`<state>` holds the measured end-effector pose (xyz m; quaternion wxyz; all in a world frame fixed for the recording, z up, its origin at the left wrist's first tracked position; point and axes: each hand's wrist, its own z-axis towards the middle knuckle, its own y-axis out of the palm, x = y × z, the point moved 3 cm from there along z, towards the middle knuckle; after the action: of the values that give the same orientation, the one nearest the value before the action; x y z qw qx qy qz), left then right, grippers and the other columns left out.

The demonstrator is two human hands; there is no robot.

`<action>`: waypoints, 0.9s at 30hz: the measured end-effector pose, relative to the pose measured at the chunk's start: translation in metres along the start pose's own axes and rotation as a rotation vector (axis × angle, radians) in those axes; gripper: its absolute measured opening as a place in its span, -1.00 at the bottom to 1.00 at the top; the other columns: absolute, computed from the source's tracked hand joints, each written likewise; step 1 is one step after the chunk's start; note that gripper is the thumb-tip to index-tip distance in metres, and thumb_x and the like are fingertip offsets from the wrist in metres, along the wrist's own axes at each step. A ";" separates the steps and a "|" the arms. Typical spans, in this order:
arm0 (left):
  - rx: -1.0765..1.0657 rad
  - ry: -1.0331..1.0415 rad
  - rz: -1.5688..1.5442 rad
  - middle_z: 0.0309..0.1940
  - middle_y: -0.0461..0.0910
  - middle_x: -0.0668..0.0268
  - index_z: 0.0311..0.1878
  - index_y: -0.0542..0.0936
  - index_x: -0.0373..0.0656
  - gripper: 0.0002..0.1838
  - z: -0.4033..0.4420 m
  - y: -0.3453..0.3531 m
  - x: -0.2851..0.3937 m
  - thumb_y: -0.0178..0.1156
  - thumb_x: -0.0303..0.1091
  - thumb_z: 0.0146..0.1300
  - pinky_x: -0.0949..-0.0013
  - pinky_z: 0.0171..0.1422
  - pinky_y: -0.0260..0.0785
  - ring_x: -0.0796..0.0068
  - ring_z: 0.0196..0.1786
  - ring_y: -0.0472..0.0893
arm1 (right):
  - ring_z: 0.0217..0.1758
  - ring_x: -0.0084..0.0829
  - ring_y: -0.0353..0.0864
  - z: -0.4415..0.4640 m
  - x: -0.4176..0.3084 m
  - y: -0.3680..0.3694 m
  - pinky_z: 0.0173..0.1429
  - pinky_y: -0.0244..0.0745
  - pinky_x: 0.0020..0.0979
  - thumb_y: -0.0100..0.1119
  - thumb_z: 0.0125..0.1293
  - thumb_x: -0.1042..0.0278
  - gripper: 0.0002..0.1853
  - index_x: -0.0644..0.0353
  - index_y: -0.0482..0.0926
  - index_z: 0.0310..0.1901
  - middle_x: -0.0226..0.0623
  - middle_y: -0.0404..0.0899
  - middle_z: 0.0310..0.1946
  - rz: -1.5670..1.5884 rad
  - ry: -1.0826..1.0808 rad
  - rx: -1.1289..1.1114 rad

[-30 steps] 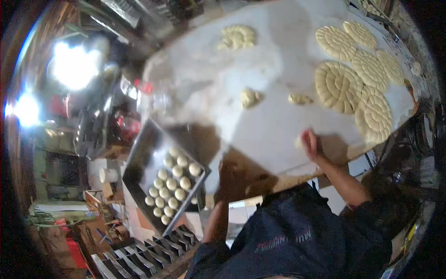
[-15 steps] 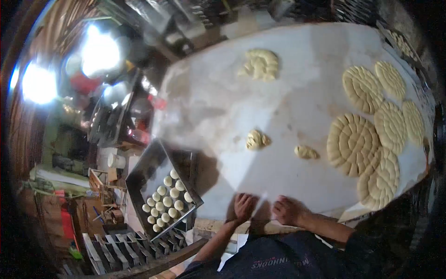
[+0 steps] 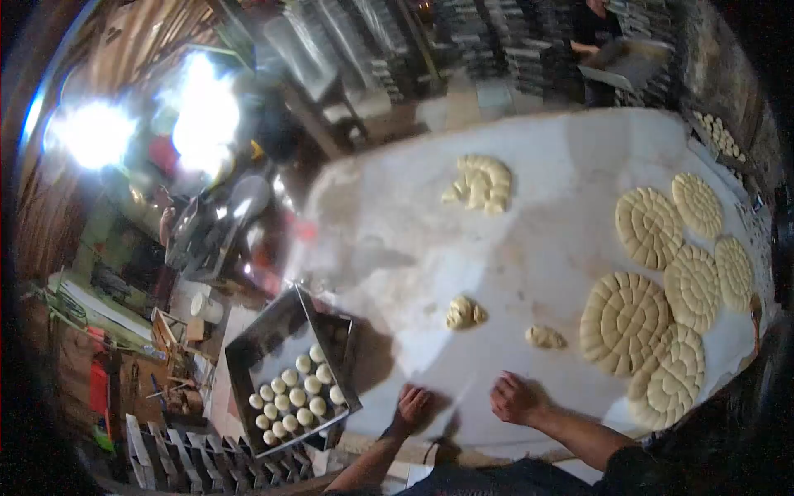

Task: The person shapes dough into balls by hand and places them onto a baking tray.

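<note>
My left hand [image 3: 412,405] rests on the pale work table [image 3: 463,397] near its front edge, fingers curled down and closed. A short way to the right, my right hand [image 3: 517,400] is also closed, with its fingers curled against the tabletop. What lies under either palm is hidden. Beyond my hands sit a small lump of dough [image 3: 465,312] and a smaller dough piece [image 3: 546,336]. At the left stands a metal tray [image 3: 265,343] with rows of round dough balls [image 3: 291,397] in it.
Several coiled, cut dough rounds [image 3: 626,322] lie on the right. A larger dough piece [image 3: 484,183] sits toward the back. At the far side a person [image 3: 595,33] holds a metal pan [image 3: 628,63]. Metal racks [image 3: 182,459] stand at lower left.
The view has tilted up, so the table sits lower and a person with a pan now shows at the back. My hands are farther apart, both still closed on the table.
</note>
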<state>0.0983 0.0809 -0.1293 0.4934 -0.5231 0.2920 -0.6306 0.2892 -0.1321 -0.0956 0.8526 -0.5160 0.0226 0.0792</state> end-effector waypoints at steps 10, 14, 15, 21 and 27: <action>0.229 -0.391 -0.276 -0.15 0.60 0.20 -0.33 0.64 -0.09 -0.85 0.097 -0.012 -0.039 0.25 -0.25 0.08 0.10 0.20 0.26 0.06 -0.03 0.52 | -0.09 0.01 0.39 0.082 0.011 0.063 0.17 0.27 0.07 0.07 0.15 0.48 -0.94 0.25 0.42 -0.36 -0.09 0.40 -0.27 0.163 0.588 0.286; 0.284 -0.291 -0.053 -0.03 0.54 0.07 0.11 0.52 -0.15 -0.57 0.027 0.035 -0.012 0.19 -0.24 0.17 0.11 0.22 0.31 0.04 0.04 0.50 | -0.12 -0.01 0.44 0.067 -0.041 0.010 0.13 0.38 -0.08 0.09 0.22 0.41 -0.91 0.25 0.49 -0.34 -0.10 0.49 -0.27 0.250 0.568 0.025; 0.243 -0.296 -0.197 -0.03 0.53 0.08 0.14 0.49 -0.13 -0.58 0.014 0.032 -0.011 0.15 -0.26 0.21 0.12 0.23 0.31 0.06 0.05 0.50 | -0.15 -0.05 0.47 0.065 -0.047 -0.008 0.03 0.43 -0.12 0.09 0.26 0.38 -0.88 0.24 0.51 -0.33 -0.10 0.52 -0.27 0.265 0.541 -0.051; 0.015 -0.240 -0.896 -0.02 0.50 0.11 0.30 0.37 -0.07 -0.58 -0.039 -0.042 0.005 -0.07 -0.37 0.39 0.17 0.29 0.29 0.15 0.08 0.49 | -0.39 -0.57 0.48 0.053 -0.054 0.021 -0.16 0.42 -0.50 -0.01 0.48 0.09 -0.66 0.22 0.56 -0.25 -0.43 0.52 -0.40 0.973 1.250 0.047; 0.085 -0.202 -1.012 -0.05 0.49 0.00 0.27 0.33 -0.26 -0.53 0.002 -0.186 0.000 0.06 -0.51 0.27 0.22 0.22 0.34 0.05 0.07 0.52 | -0.29 -0.40 0.53 0.201 -0.152 0.006 -0.13 0.41 -0.37 0.02 0.42 0.26 -0.74 0.31 0.58 -0.20 -0.16 0.52 -0.42 0.840 0.745 0.256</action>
<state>0.0414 0.1450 0.0356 0.1731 -0.6366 -0.0728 -0.7480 0.1297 0.0312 0.0113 0.7381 -0.3487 0.5339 0.2203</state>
